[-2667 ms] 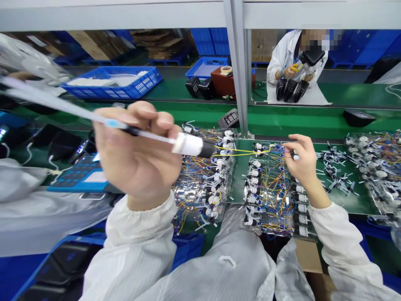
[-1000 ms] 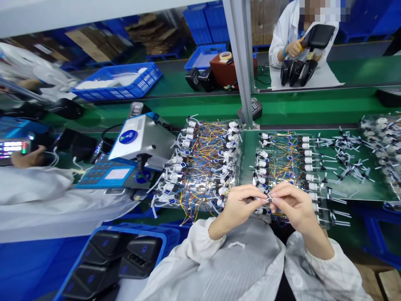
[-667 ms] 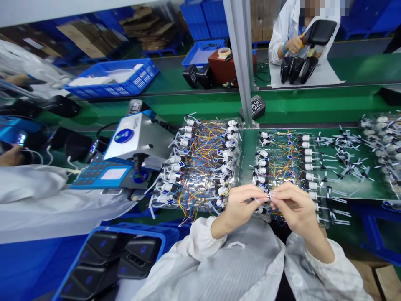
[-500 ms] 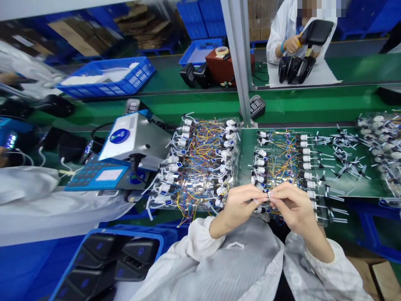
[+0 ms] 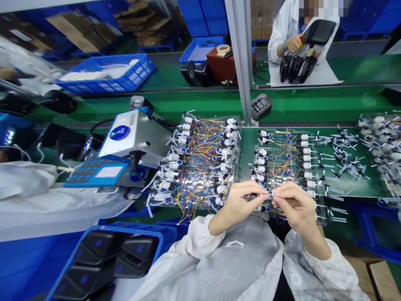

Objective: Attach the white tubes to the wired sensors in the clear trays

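Note:
My left hand [image 5: 241, 202] and my right hand [image 5: 294, 204] meet over the near edge of the bench, thumb and forefinger pinched on each. Between the fingertips is a small white piece [image 5: 272, 194] with a dark part; its exact kind is too small to make out. Behind and below the hands lies a row of white-capped wired parts [image 5: 305, 165] with coloured wires on clear plastic. To the left spreads a larger batch of wired parts [image 5: 203, 146] with blue-and-white tags. Right of the row are loose black pieces with white strips [image 5: 347, 150].
A grey-and-blue machine [image 5: 134, 138] stands at the left. Below it sits a blue crate [image 5: 163, 238] of black housings. A metal post [image 5: 241, 62] rises at the bench's back. Opposite, a person [image 5: 291, 37] holds a black device. More bagged parts [image 5: 385, 146] lie far right.
My hands stay pinched together at nearly the same spot, with a slightly wider gap between the fingertips. The view has shifted a little.

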